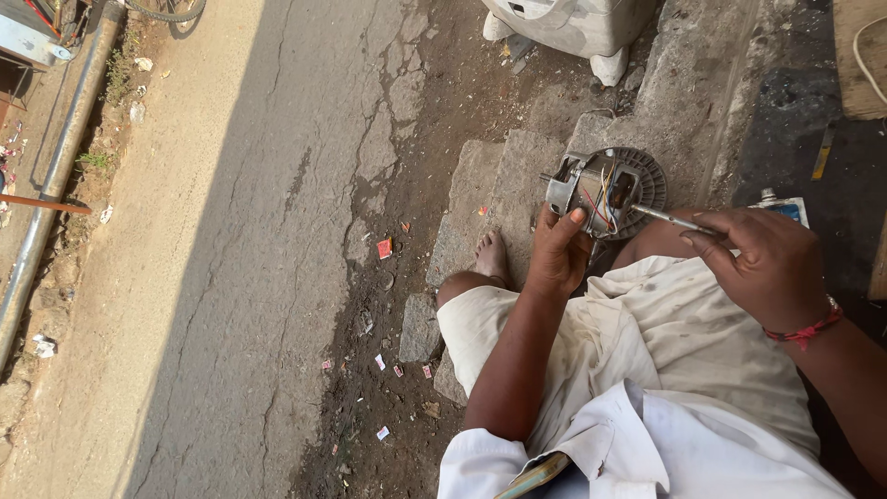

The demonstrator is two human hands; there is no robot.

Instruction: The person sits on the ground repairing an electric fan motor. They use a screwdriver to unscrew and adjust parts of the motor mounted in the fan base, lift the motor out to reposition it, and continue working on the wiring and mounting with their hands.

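The small electric motor (pixel 601 189), resting on the person's knee, is clasped from below by the left hand (pixel 557 251), while the right hand (pixel 762 263) pinches a thin metal tool (pixel 667 217) whose tip touches its coloured wires (pixel 602 199).

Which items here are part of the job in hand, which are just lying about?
In hand:
- electric motor, steadied by the left hand
- thin metal tool, held in the right hand, tip at the motor's wiring

Lying about:
- white appliance casing
- small tube
- paper scraps
- pipe
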